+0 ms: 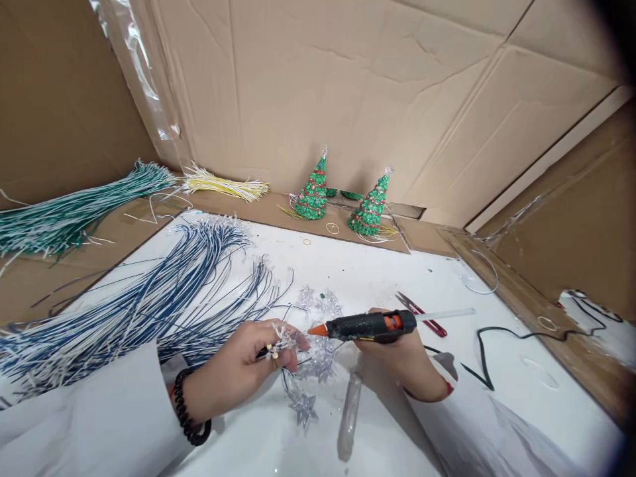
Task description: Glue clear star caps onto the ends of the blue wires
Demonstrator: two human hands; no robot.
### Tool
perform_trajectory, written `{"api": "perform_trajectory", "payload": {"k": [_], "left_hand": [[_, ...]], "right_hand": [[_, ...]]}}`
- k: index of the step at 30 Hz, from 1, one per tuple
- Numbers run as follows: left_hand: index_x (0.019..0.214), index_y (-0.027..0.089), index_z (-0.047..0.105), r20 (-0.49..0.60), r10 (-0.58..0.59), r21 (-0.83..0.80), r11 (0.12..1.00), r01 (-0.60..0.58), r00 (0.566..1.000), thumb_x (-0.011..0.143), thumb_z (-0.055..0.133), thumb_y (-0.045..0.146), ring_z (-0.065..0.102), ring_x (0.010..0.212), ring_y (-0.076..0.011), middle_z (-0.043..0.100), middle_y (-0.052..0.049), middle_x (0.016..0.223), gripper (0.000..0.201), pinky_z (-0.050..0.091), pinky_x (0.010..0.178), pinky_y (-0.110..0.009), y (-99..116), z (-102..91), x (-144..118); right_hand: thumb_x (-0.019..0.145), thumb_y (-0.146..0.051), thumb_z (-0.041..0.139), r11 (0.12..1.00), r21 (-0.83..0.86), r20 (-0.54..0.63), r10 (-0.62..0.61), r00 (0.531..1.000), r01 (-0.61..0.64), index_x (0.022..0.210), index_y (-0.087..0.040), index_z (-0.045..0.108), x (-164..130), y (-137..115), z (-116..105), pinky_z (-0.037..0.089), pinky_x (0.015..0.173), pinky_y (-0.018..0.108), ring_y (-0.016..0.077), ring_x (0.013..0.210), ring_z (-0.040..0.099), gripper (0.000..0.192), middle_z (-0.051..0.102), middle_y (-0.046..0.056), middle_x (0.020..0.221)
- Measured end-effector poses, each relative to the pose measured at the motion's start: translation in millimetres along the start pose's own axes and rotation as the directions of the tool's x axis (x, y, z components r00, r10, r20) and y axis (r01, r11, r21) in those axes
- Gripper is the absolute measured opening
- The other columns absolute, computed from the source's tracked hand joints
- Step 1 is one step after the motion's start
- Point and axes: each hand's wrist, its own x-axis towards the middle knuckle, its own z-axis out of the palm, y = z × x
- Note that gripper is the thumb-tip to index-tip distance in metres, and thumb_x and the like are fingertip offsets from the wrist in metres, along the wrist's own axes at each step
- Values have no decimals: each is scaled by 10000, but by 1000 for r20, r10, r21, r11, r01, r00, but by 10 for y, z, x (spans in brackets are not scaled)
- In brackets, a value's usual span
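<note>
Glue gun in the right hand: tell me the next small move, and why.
Probably ease the orange nozzle of the glue gun toward the clear plastic cluster in the left hand, avoiding the fingertips: in this view the nozzle points that way, its tip near those fingertips and seemingly just short of the cluster.

From the glue gun, blue wires bar nine o'clock and scissors crowd three. A hand could slip over the table at one o'clock, passing beside the trees.
</note>
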Motion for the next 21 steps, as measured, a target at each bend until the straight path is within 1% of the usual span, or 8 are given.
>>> {"api": "perform_trajectory", "payload": {"k": [4, 10, 15, 21], "left_hand": [[679, 148, 639, 20, 20, 9, 1000, -20, 1000, 872, 445, 473, 608, 852, -154, 673, -63, 903, 424, 430, 758, -208, -19, 5, -6], [667, 153, 634, 37, 61, 70, 996, -64, 997, 891, 438, 420, 604, 828, -139, 667, -52, 877, 400, 420, 743, -198, -4, 8, -24], [665, 157, 621, 50, 74, 97, 992, -79, 996, 900, 437, 375, 595, 839, -136, 654, -44, 891, 369, 410, 750, -201, 5, 21, -30], [675, 161, 603, 53, 98, 102, 989, -103, 994, 902, 407, 423, 584, 838, -143, 642, -40, 878, 398, 404, 747, -216, -4, 31, -30]], "right_hand": [[595, -117, 566, 1000, 22, 45, 15, 999, -16, 594, -165, 482, -33, 67, -7, 326, 482, 213, 91, 512, 393, 97, 434, -50, 521], [612, -126, 554, 999, 18, 108, 27, 994, -30, 586, -169, 448, -51, 63, -9, 292, 468, 212, 84, 503, 360, 117, 409, -54, 512], [607, -130, 550, 1000, -22, 100, 15, 995, -13, 578, -172, 438, -53, 33, -20, 282, 470, 213, 83, 507, 345, 123, 389, -56, 514], [626, -141, 542, 999, -39, 114, 4, 993, 0, 595, -175, 438, -66, 53, -27, 284, 473, 212, 84, 506, 345, 114, 390, -58, 523]]}}
